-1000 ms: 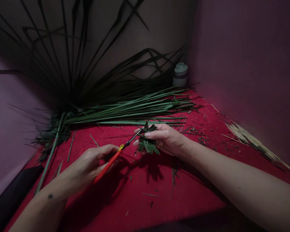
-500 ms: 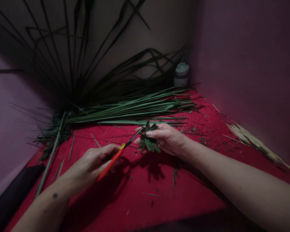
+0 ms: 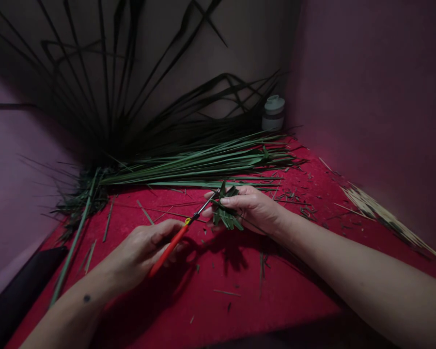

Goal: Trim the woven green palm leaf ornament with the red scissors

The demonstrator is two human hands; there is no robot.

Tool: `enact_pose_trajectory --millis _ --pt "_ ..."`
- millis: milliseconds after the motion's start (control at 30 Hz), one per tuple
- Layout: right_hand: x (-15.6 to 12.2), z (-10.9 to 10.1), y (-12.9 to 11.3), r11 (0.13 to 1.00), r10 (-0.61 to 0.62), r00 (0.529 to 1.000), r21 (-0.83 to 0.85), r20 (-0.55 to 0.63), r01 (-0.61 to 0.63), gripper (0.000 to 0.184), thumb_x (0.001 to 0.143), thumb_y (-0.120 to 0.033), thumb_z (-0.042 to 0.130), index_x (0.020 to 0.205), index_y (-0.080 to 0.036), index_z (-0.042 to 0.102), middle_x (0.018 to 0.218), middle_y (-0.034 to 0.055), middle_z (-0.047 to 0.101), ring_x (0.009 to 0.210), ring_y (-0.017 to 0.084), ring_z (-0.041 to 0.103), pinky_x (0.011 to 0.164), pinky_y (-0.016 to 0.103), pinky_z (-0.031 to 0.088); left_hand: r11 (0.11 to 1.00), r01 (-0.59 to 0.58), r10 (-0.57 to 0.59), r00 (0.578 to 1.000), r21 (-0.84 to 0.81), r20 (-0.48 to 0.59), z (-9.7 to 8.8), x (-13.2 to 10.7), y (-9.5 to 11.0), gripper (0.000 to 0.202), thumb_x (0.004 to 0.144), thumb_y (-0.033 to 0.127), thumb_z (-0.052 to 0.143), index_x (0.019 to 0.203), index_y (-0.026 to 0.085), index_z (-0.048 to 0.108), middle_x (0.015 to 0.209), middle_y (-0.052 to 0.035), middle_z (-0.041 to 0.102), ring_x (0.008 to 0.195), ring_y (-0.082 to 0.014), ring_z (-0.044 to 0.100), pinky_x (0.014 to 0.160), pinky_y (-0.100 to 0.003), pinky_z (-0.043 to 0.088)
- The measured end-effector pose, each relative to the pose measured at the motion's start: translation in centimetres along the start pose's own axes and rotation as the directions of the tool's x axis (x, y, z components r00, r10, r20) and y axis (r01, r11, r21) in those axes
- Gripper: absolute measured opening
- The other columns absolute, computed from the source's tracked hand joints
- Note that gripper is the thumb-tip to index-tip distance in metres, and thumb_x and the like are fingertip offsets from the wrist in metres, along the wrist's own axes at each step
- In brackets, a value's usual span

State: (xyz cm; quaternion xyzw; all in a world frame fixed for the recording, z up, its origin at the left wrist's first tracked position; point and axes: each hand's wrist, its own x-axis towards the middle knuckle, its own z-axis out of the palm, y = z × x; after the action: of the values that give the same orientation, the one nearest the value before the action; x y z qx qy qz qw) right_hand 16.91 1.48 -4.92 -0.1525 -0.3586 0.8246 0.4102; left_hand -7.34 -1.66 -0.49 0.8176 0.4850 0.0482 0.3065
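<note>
My left hand (image 3: 148, 247) is closed around the red handle of a pair of snips (image 3: 170, 246). A small yellow part sits where the handle meets the narrow metal blades, which point up and right. Their tip reaches the edge of a folded dark green leaf piece (image 3: 227, 213). My right hand (image 3: 252, 206) pinches that piece between thumb and fingers; its pointed strips fan out downward. Whether the blades are closed on a strip I cannot tell. Both hands hover over the red cloth (image 3: 203, 315), with their shadows below.
Long green palm leaves (image 3: 189, 165) lie across the back, and dark fronds (image 3: 123, 72) rise against the wall. A lidded white jar (image 3: 273, 114) stands behind them. Pale thin sticks (image 3: 381, 213) lie at right. Leaf scraps (image 3: 227, 293) dot the cloth. A dark object (image 3: 25, 286) lies at left.
My left hand and the snips have shifted slightly right and down. My right hand and the leaf piece stay almost where they were.
</note>
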Motion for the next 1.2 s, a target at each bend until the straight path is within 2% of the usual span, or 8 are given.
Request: enact_pose_trajectory --millis 133,267,367,467,600,833,1000,1200 --pt "0.0 0.0 0.0 1.0 0.028 1.0 -0.011 0.002 -0.028 0.03 0.072 -0.019 0.064 0.099 -0.009 0.063 0.08 0.0119 0.073 0.07 0.021 0.069 0.067 0.035 0.054 0.999 -0.024 0.026 0.999 0.045 -0.044 0.0 -0.2 -0.6 0.019 0.086 0.035 0.05 0.097 0.022 0.061 0.078 -0.0023 0.068 0.065 -0.0155 0.06 0.056 -0.021 0.042" --pt "-0.1 0.0 -0.1 0.999 0.039 0.999 -0.028 0.009 -0.039 0.029 0.069 -0.02 0.066 0.096 -0.009 0.064 0.081 0.0124 0.073 0.069 0.021 0.069 0.066 0.033 0.054 0.999 -0.036 0.035 0.998 -0.018 -0.056 0.1 -0.2 -1.1 0.019 0.083 0.031 0.055 0.1 0.023 0.061 0.082 -0.0029 0.069 0.069 -0.0171 0.062 0.059 -0.022 0.045" --pt "-0.1 0.0 -0.3 0.998 0.046 0.999 -0.043 0.01 -0.045 0.034 0.069 -0.02 0.067 0.101 -0.011 0.062 0.085 0.0122 0.074 0.07 0.021 0.07 0.068 0.034 0.054 0.975 0.018 -0.036 0.996 -0.223 -0.079 0.3 0.0 -1.1 0.021 0.081 0.03 0.057 0.101 0.023 0.058 0.082 -0.0033 0.068 0.07 -0.0176 0.063 0.059 -0.023 0.047" --pt "-0.1 0.1 -0.5 0.997 0.008 1.0 -0.075 -0.013 -0.009 0.032 0.069 -0.02 0.068 0.099 -0.013 0.06 0.083 0.0099 0.073 0.07 0.02 0.07 0.068 0.033 0.054 0.881 0.035 -0.122 0.98 -0.473 -0.156 0.2 0.2 -0.8 0.021 0.081 0.031 0.057 0.099 0.021 0.056 0.082 -0.0031 0.065 0.068 -0.0162 0.062 0.059 -0.024 0.05" --pt "-0.2 0.6 -0.6 0.981 -0.109 0.991 -0.168 -0.075 0.095 0.026 0.065 -0.02 0.073 0.083 -0.016 0.054 0.072 0.0047 0.071 0.071 0.019 0.07 0.067 0.031 0.054 0.817 -0.004 -0.145 0.966 -0.577 -0.212 0.1 0.4 -0.6 0.023 0.082 0.034 0.06 0.098 0.019 0.054 0.089 -0.0032 0.063 0.067 -0.0117 0.059 0.056 -0.02 0.049" --pt "-0.8 1.9 -0.6 0.886 -0.281 0.951 -0.416 -0.128 0.206 0.029 0.064 -0.019 0.076 0.077 -0.019 0.05 0.071 -0.0013 0.065 0.066 0.015 0.067 0.062 0.027 0.052 0.723 0.04 -0.244 0.949 -0.69 -0.201 0.1 0.8 0.2 0.031 0.075 0.035 0.068 0.095 0.017 0.052 0.086 -0.0035 0.064 0.065 -0.0125 0.06 0.053 -0.021 0.049" --pt "-1.6 3.0 -0.5 0.741 -0.385 0.92 -0.62 -0.074 0.26 0.018 0.069 -0.019 0.073 0.081 -0.017 0.06 0.077 0.001 0.064 0.069 0.012 0.062 0.066 0.026 0.051 0.641 0.048 -0.297 0.936 -0.766 -0.189 0.4 1.0 1.0 0.03 0.068 0.03 0.072 0.086 0.017 0.051 0.073 -0.0012 0.063 0.058 -0.0121 0.059 0.045 -0.02 0.046" --pt "-2.1 3.3 0.3 0.672 -0.446 0.894 -0.674 -0.041 0.305 0.018 0.071 -0.019 0.071 0.081 -0.02 0.056 0.079 0.0011 0.063 0.073 0.012 0.061 0.068 0.026 0.051 0.499 0.049 -0.348 0.926 -0.865 -0.148 1.0 1.1 0.9 0.03 0.071 0.028 0.072 0.089 0.016 0.051 0.082 -0.0044 0.066 0.054 -0.0087 0.058 0.041 -0.016 0.044"
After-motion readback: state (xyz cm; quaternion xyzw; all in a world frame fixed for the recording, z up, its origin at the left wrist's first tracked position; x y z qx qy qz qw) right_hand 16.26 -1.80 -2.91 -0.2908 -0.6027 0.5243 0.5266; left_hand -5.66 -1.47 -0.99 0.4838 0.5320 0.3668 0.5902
